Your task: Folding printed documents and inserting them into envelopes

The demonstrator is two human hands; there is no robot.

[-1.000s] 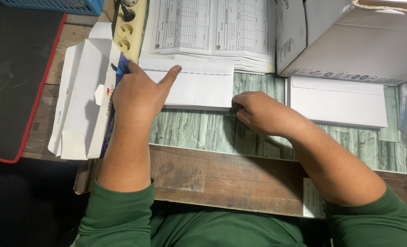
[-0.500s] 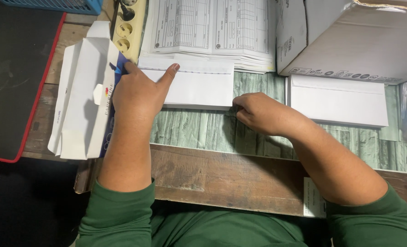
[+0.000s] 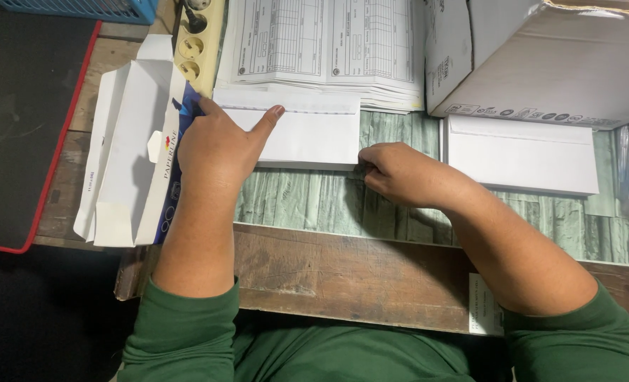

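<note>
Both hands work one white envelope [image 3: 307, 134]: left hand [image 3: 215, 148] presses it flat, right hand [image 3: 399, 173] pinches its corner; uneven pressure could crease it.

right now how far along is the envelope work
Looks done: a white envelope lies flat at the right. In hand: the left hand presses on the middle envelope while the right hand pinches its lower right corner. Left: a stack of printed forms behind it.

Both hands, left [image 3: 215, 145] and right [image 3: 392, 173], seemingly press a white envelope [image 3: 307, 134].
</note>
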